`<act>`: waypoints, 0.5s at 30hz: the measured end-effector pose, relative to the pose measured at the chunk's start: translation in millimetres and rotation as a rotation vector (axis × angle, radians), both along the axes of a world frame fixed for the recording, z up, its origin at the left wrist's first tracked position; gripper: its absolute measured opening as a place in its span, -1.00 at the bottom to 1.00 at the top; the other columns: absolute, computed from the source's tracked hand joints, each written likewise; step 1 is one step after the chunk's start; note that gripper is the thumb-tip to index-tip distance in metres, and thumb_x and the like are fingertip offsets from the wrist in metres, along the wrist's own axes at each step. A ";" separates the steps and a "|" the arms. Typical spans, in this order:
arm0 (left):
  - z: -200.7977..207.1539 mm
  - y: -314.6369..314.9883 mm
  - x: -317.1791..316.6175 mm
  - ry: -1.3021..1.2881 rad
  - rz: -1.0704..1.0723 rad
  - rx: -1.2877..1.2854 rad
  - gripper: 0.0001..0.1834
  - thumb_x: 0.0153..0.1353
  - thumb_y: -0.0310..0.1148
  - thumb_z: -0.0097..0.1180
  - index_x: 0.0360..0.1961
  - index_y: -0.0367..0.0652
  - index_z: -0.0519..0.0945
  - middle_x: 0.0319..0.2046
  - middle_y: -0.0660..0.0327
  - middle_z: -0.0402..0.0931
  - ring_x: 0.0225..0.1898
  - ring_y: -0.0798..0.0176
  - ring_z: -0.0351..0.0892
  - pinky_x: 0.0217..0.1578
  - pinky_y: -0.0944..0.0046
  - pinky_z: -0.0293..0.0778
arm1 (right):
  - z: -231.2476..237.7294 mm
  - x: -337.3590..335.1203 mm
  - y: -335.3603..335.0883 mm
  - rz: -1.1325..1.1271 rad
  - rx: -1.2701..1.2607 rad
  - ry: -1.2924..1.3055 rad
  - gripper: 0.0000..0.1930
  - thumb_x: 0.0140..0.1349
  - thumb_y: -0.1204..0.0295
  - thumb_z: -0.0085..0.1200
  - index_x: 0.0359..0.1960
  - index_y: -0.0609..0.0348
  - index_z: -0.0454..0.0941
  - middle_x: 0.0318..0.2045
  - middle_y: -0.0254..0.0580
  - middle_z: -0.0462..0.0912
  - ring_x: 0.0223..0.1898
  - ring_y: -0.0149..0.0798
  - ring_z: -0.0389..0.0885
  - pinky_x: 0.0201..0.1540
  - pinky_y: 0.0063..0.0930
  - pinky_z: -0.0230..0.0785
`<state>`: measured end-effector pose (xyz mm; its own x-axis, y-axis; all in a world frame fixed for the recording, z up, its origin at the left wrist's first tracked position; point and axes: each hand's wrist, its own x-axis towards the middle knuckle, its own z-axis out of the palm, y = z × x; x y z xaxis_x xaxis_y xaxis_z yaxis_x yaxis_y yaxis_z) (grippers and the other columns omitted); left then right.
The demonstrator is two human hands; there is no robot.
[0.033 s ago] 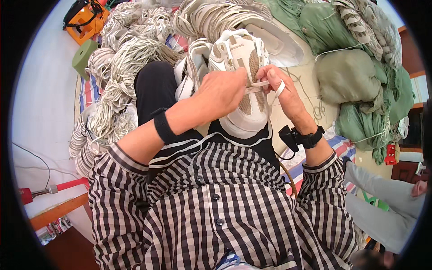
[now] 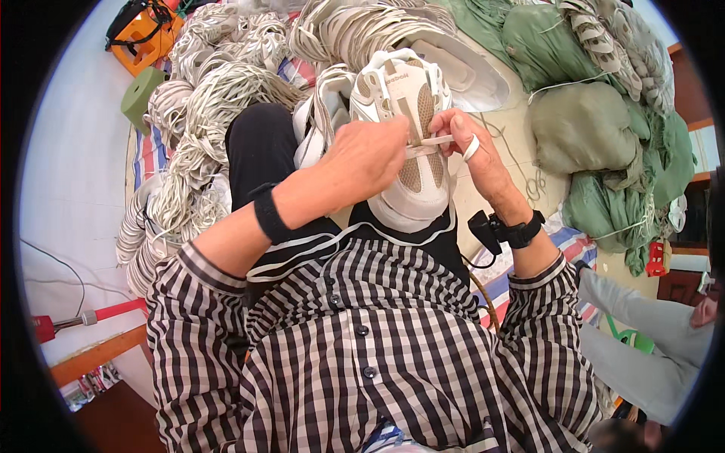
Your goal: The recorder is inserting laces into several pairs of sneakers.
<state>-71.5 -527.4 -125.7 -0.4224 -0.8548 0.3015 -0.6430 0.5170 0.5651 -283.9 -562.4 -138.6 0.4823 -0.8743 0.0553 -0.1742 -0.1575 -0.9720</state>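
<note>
bulging green sacks [image 2: 585, 124] lay at the right, contents hidden; against the black-trousered lap [image 2: 260, 147] rested the white-and-tan shoe [image 2: 436, 170]; the left hand [image 2: 370, 157] curled over it, its grip's hold unclear; the right hand [image 2: 477, 155]'s grip pinched a flat lace [image 2: 436, 140]

On our right we see bulging green sacks [image 2: 585, 124] heaped on the pale floor [image 2: 521, 140], with another person's grey trousers [image 2: 634, 313] below them. Along the left wall [image 2: 75, 174] we have an orange plastic object [image 2: 143, 49], a rounded green one [image 2: 142, 100] and, lower down, a red bar [image 2: 121, 310].
</note>
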 end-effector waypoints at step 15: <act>-56.3 324.4 535.3 -0.705 1.416 0.090 -0.80 0.13 -0.35 0.01 -0.47 -0.29 0.38 -0.57 -0.10 0.42 -0.48 -0.14 0.44 -0.41 -0.05 0.32 | -9.7 -8.5 -8.6 0.015 0.324 -0.219 -0.74 0.36 0.19 -0.05 -0.39 0.04 0.55 -0.48 -0.54 0.45 -0.40 -0.58 0.32 -0.23 -0.65 0.22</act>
<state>463.8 -202.9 -182.1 0.6711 -0.6656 0.3264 -0.6913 -0.7209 -0.0487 -292.3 -570.9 -148.3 0.5022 -0.8564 -0.1200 0.0427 0.1632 -0.9857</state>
